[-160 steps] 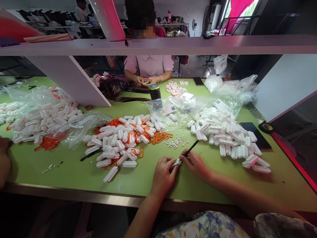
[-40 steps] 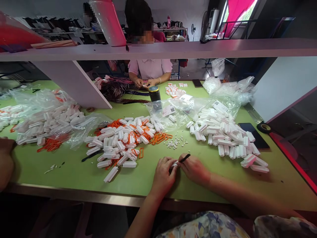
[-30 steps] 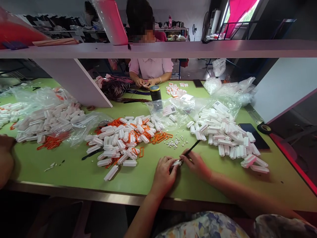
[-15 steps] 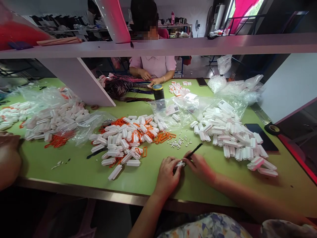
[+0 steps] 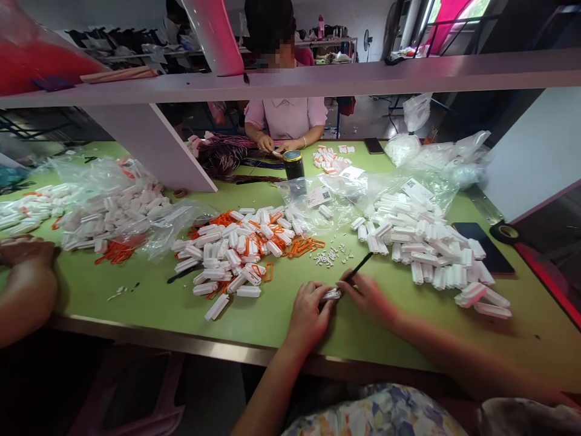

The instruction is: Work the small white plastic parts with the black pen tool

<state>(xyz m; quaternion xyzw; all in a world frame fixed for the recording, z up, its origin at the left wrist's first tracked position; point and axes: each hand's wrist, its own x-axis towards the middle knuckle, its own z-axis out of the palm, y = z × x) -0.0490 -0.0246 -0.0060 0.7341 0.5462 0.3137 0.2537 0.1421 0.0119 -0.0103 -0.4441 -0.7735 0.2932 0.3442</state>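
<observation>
Extended farther beyond the fingers than just over a second earlier, a black stick-like tool (image 5: 361, 265) slants up and rightward from the right hand (image 5: 367, 298). Nearest the viewer is a floral garment (image 5: 381, 412). Beyond it, the left hand (image 5: 308, 312) has thumb and fingers closed around a white connector housing (image 5: 333, 293), whose perforated end protrudes toward the right hand. The right hand pinches the tool between thumb and fingers, just beside the housing; whether the tool's lower end touches it cannot be told. At the left edge, another person's forearm (image 5: 27, 303) rests by the green tabletop (image 5: 267, 318). Farther off lie scattered white pins (image 5: 324, 258), flanked by a left heap of white housings (image 5: 222, 248) mixed with orange frames (image 5: 305, 246) and a right heap of white housings (image 5: 422, 242). Behind these are clear bags with printed labels (image 5: 320, 195) and a black can (image 5: 294, 168) with a gold-coloured rim. Across the table, a co-worker's hands (image 5: 276, 145) meet beside bundled wires (image 5: 224, 156), below a horizontal shelf (image 5: 290, 85).
</observation>
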